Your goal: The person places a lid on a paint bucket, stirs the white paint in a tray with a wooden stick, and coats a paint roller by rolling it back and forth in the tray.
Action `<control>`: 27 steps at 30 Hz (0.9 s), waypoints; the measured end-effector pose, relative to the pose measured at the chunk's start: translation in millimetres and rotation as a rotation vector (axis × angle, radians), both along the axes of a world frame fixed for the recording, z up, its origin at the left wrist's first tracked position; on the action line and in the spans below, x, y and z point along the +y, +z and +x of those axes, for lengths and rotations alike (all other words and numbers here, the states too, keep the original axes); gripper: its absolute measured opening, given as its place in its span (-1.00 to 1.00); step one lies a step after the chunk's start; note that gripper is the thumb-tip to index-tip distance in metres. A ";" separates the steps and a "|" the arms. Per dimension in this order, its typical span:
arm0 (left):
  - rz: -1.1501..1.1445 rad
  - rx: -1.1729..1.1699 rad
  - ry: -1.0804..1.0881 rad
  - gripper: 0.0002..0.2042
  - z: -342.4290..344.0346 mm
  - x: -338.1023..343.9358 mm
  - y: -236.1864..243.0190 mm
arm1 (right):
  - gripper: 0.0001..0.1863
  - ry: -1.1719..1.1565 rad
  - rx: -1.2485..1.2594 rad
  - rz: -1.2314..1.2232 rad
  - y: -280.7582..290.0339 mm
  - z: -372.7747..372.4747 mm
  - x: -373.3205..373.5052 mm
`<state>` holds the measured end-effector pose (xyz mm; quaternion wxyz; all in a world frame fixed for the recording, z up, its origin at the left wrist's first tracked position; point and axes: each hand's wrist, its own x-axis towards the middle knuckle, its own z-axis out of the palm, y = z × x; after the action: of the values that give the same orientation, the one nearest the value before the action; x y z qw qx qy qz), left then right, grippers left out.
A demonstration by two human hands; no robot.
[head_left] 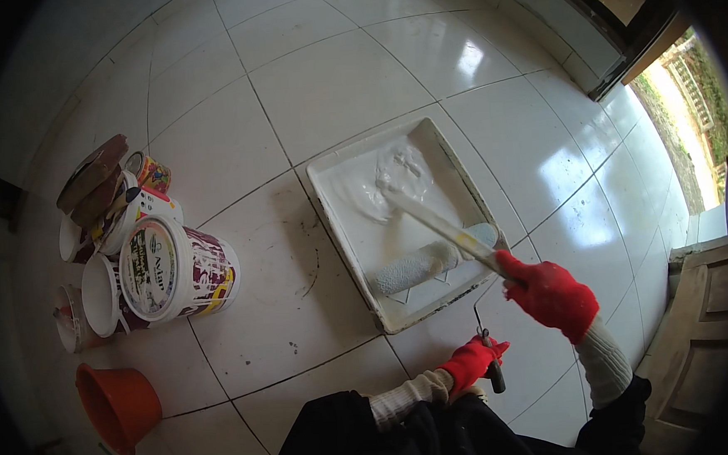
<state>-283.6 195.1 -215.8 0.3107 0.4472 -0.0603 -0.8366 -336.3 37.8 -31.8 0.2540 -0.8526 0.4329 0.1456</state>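
L hand (471, 363) grips handle of paint roller (404, 272) lying in tray (341, 239) on tiled floor (322, 80); R hand (554, 297) holds stick (440, 224) in white paint (406, 165). Paint's in, mixing apparently underway; roller loading prob. left.

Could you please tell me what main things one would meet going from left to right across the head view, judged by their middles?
Orange bucket, large lidded paint bucket, paint tray, red-gloved right hand, panelled wooden door.
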 end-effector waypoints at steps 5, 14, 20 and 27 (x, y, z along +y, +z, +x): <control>-0.033 -0.089 -0.027 -0.60 -13.2 -0.4 -0.1 | -0.45 -0.093 -0.011 -0.129 -7.6 6.1 -19.6; -0.011 -0.147 0.018 -0.60 -3.2 3.9 3.3 | -0.45 -0.143 -0.026 -0.032 3.5 -8.8 -13.9; -0.078 -0.152 -0.051 -0.60 -0.7 0.7 0.5 | -0.44 0.006 0.001 -0.038 -6.1 15.5 -8.7; -0.063 -0.188 -0.023 -0.60 -2.2 -1.8 2.4 | -0.45 -0.161 0.062 -0.126 5.4 -4.2 -30.7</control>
<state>-285.8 193.4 -213.4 0.3079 0.5128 -0.1207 -0.7923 -340.5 7.0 -26.5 0.1973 -0.8245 0.5158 0.1236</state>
